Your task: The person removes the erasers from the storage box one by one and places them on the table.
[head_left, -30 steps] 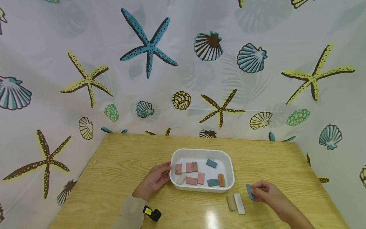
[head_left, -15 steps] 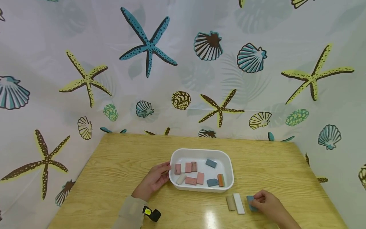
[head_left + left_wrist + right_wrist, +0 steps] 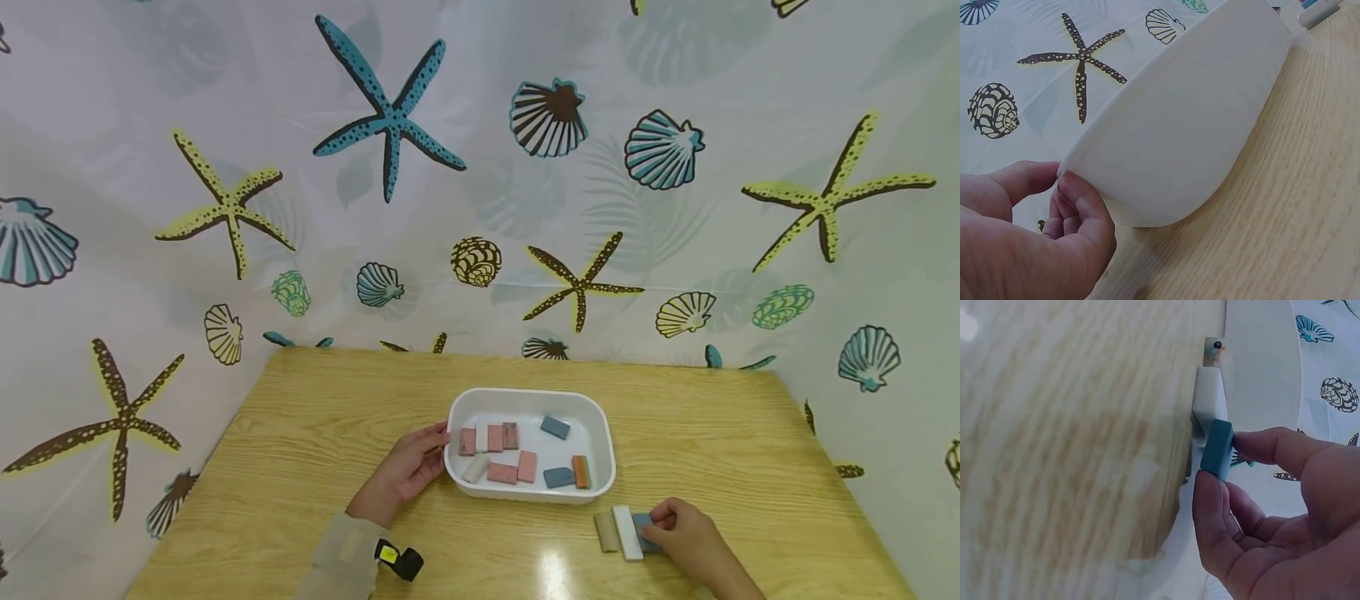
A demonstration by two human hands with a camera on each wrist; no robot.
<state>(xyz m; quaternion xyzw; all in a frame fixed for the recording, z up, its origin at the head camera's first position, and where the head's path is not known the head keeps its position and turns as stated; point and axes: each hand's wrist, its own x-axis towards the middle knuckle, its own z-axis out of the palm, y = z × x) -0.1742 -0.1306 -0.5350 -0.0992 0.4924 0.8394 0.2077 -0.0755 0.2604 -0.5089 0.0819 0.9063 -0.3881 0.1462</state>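
Note:
My right hand (image 3: 686, 537) pinches a blue eraser (image 3: 1217, 447) between thumb and fingers, at the right side of a white eraser (image 3: 627, 533). On that white eraser's left lies a tan eraser (image 3: 607, 532), so the three form a row on the table. My left hand (image 3: 408, 467) pinches the left end of the white plastic tub (image 3: 1179, 119) at its rim, thumb and forefinger meeting there in the left wrist view. Inside the tub, pink erasers (image 3: 502, 473), blue ones (image 3: 555, 427), pale ones (image 3: 476, 468) and an orange-and-green one (image 3: 581, 472) lie flat.
The wooden table (image 3: 337, 400) carries the tub near its middle, just behind the row. A patterned cloth (image 3: 480, 183) with starfish and shells stands around the back and sides. A black strap device (image 3: 399, 560) sits on my left sleeve.
My right hand has lowered the blue eraser to the table and slid it left, up to the white eraser. My left hand and the tub have stayed in place.

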